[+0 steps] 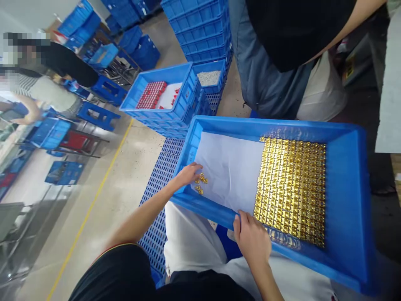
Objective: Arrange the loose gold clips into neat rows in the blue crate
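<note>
A blue plastic crate (347,175) lies tilted across my lap. Tight rows of small shiny gold pieces (290,188) fill its middle and right part. White paper (230,167) lines the left part, where a few loose gold pieces (199,189) are lying. My left hand (189,173) reaches over the crate's left end, fingers stretched out beside those loose pieces, with nothing visible in them. My right hand (253,238) is wrapped round the near rim, fingers over the edge, just left of the gold rows.
Beyond the crate's left end, a stack of blue crates (175,113) holds red pieces (152,95) on top. Taller crates (200,29) stand behind. A person in dark clothes (275,50) is close opposite me. Other people sit at the far left, past a yellow floor line (94,205).
</note>
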A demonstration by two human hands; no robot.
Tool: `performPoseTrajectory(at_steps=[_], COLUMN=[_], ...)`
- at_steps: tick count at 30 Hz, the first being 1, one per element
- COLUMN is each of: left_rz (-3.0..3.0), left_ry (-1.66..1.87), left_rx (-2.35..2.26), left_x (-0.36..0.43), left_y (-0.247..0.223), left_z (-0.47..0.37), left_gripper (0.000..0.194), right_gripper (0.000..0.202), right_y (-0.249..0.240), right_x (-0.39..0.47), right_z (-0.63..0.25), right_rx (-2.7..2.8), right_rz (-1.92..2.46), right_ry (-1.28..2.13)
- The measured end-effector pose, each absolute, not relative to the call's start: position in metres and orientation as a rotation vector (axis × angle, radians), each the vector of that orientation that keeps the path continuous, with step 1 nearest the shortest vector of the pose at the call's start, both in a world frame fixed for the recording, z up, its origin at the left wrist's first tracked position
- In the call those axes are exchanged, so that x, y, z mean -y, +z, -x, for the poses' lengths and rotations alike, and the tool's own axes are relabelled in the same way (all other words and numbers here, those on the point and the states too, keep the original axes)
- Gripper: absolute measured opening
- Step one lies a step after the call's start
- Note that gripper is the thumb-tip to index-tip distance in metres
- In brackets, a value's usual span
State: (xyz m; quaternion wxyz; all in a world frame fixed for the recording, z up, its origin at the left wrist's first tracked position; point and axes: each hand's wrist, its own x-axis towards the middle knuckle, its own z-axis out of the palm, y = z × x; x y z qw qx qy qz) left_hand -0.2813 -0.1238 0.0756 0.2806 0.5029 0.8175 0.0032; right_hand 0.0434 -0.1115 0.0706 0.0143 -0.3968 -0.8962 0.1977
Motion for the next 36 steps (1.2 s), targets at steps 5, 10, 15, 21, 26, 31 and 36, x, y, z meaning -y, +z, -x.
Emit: performPoseTrajectory(at_steps=[5,10,15,21,26,31,36], left_rz=[-1.309,-1.267,-1.096,-0.889,-0.985,-1.342,-1.453], left_ry=[0.061,0.252,0.665,0.831,0.772,0.579,0.485], left_rx=[-2.279,-2.223,-2.053,-2.1,-2.191,-2.226,-2.237], left_x=[0.137,0.112,0.042,-0.066,-0.088,-0.081,-0.091], left_y=[0.064,0.062,0.047,0.017,0.005,0.006,0.008], left_z=[0.265,0.266,0.242,0.17,0.155,0.158,0.151], left_gripper=[0.016,0.013,0.008,0.01,0.012,0.025,0.018], right_gripper=[0.035,0.029,0.027,0.023,0.025,0.022,0.029], right_y=[0.073,0.084,0.057,-0.036,-0.072,-0.073,-0.067], right_x=[0.11,0.128,0.17,0.185,0.192,0.191,0.188], right_z=[-0.044,-0.079,-0.107,-0.094,-0.095,-0.085,-0.083], right_rx=[2.711,2.323,2.268,2.607,2.841,2.751,2.659], right_rz=[1.201,0.814,0.81,1.288,1.317,1.245,1.163], right_ry=[0.634,0.946,1.233,1.247,1.077,1.097,1.154])
